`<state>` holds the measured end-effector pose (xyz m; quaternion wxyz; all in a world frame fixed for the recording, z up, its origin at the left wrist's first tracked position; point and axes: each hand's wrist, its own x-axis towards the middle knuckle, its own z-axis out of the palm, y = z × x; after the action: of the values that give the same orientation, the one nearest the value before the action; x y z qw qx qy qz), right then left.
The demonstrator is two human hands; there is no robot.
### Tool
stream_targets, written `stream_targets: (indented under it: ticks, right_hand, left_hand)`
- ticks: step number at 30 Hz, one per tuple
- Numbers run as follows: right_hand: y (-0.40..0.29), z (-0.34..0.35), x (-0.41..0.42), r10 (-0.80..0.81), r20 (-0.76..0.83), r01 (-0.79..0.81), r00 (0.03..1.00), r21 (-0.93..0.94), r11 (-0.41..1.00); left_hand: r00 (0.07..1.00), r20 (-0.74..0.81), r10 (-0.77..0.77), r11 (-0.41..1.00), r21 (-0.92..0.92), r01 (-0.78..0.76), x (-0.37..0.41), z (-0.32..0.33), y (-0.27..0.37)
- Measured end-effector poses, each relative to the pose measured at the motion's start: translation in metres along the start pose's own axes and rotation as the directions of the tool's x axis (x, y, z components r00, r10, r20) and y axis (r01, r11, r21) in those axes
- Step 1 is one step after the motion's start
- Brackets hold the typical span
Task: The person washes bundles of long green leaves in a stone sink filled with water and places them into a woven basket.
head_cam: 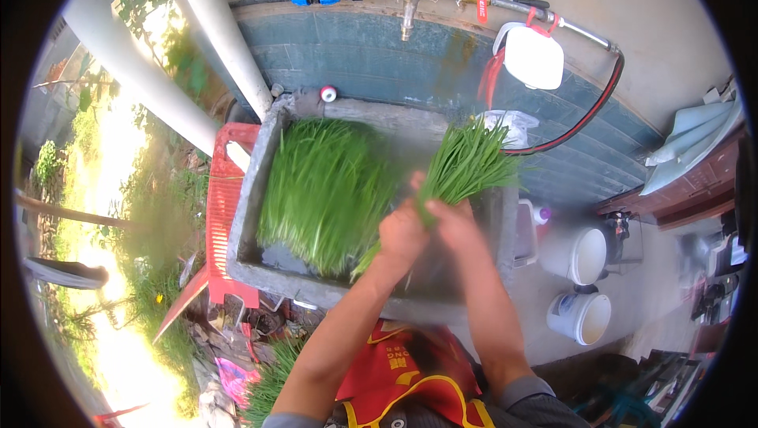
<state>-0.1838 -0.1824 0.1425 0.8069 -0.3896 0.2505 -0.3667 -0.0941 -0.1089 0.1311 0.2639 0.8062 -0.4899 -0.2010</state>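
Note:
Both my hands grip one bunch of long green leafy stalks, like chives (465,161), over the right part of a stone sink (331,295). My left hand (404,232) is closed around the lower stalks, whose pale ends point down and left. Close beside it, my right hand (453,223) holds the bunch a little higher, and the leaf tips fan out to the upper right. A large heap of the same greens (328,191) lies in the left part of the sink, its pale ends towards me. The fingers are partly blurred.
A metal tap (408,13) and pipe run along the wall behind the sink. A red plastic chair (219,221) touches the sink's left side. White buckets (577,256) stand on the floor at right. More greens (272,377) lie low at left. A black and red hose (604,99) curves down the wall.

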Motion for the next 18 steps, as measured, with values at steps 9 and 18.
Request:
stream_targets:
  ticks: [9, 18]
  right_hand:
    - [-0.003, -0.048, -0.02, 0.246, -0.034, -0.248, 0.969, -0.096, 0.964]
    - [0.035, -0.158, 0.016, -0.03, -0.557, 0.049, 0.83, 0.019, 0.999]
  left_hand:
    - [0.991, 0.134, 0.001, 0.978, 0.205, -0.029, -0.028, 0.047, 0.007]
    - [0.983, 0.044, -0.177, 0.984, -0.007, 0.178, -0.077, -0.026, -0.031]
